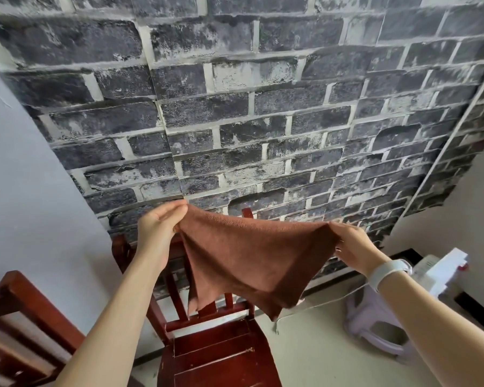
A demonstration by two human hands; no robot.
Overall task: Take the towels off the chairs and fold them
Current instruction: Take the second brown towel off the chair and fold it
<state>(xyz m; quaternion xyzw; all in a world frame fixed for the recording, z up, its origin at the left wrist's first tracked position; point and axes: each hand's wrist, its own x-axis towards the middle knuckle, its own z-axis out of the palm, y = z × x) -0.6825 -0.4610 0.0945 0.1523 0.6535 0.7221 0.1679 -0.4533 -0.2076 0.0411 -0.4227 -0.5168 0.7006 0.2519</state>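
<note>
Item 1: brown towel [252, 255], held up in the air w/ both my hands, in front of the red wooden chair [218, 356] & above its seat; top edge sags between my grips, lower corners hang in points over the chair back. My left hand [158, 231]: fingers & thumb pinching the towel's upper left corner. My right hand [352, 244]: pinching the upper right corner; white band [389, 272] on that wrist. Item 2: second red chair [20, 319], lower left, partly in view. Item 3: pale plastic stool [375, 322] on the floor at right, white appliance [442, 272] just behind it. Backdrop: dark brick-pattern wall [235, 107].
</note>
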